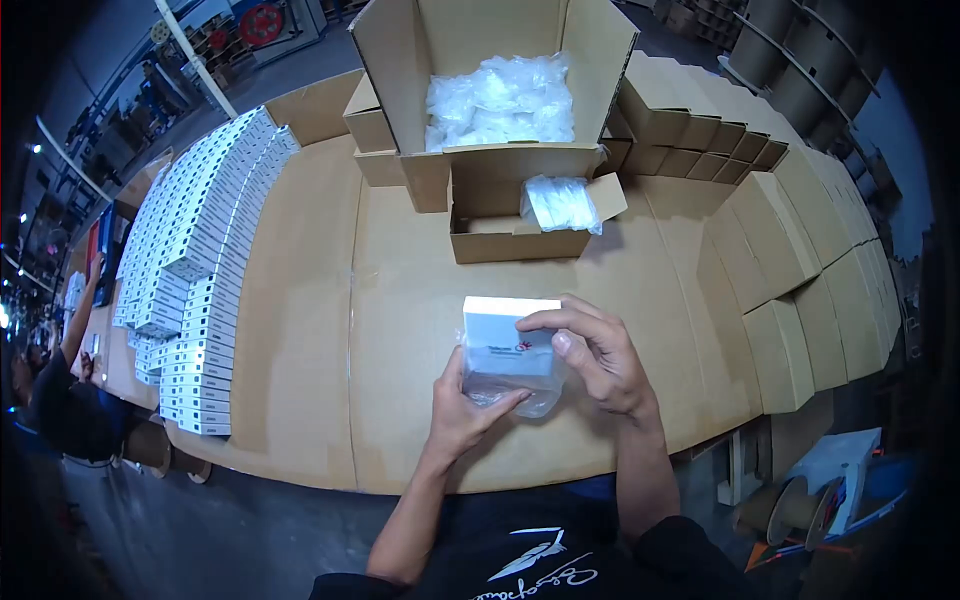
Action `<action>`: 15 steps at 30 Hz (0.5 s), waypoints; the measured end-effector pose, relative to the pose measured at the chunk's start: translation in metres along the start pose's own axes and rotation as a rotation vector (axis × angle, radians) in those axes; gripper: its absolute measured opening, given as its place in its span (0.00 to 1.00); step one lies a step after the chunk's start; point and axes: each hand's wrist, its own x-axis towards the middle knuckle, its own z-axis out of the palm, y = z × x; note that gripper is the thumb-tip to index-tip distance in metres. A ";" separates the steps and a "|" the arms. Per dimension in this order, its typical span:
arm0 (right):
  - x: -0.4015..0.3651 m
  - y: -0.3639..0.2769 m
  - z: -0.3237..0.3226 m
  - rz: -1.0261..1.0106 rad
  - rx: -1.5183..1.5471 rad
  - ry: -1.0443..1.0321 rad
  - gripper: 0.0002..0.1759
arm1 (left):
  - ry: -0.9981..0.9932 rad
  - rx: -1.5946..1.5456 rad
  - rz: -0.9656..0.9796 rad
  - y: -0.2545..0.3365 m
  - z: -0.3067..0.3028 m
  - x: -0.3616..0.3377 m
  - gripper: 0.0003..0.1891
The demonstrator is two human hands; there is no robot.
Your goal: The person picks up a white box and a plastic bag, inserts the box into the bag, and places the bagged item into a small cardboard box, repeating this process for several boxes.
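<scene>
A small white box with dark print and a red mark is partly inside a clear plastic bag. My left hand grips the bagged box from the left and below, thumb across its lower part. At the box's right side is my right hand, fingers bent, with the index fingertip on the printed face. Beyond them stands an open brown carton with a wrapped packet at its right end. A larger open carton behind holds many clear plastic bags.
Stacked white boxes line the table's left side. Brown cartons are piled along the right, with more at the back right. A person in dark clothing is at the far left. Cardboard covers the table.
</scene>
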 end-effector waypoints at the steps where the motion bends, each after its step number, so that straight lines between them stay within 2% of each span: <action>1: -0.002 0.004 0.000 0.055 0.001 -0.017 0.18 | -0.001 -0.008 -0.004 0.002 -0.001 0.001 0.34; 5: -0.008 0.012 0.008 0.152 0.139 0.009 0.20 | -0.002 -0.077 -0.032 0.004 -0.004 0.003 0.35; 8: -0.011 0.018 0.009 0.207 0.173 -0.005 0.22 | -0.043 -0.059 -0.021 0.008 -0.006 0.001 0.30; 10: -0.012 0.017 0.006 0.225 0.128 -0.068 0.24 | -0.038 -0.220 -0.073 -0.002 -0.010 -0.001 0.24; 11: -0.013 0.018 0.006 0.249 0.175 -0.067 0.26 | -0.034 -0.299 -0.099 -0.008 -0.012 -0.002 0.22; 14: -0.018 0.026 0.012 0.324 0.320 -0.067 0.34 | -0.008 -0.235 -0.107 -0.020 -0.013 -0.006 0.20; 15: -0.021 0.032 0.017 0.342 0.477 0.006 0.37 | 0.023 -0.279 -0.105 -0.024 -0.011 -0.007 0.21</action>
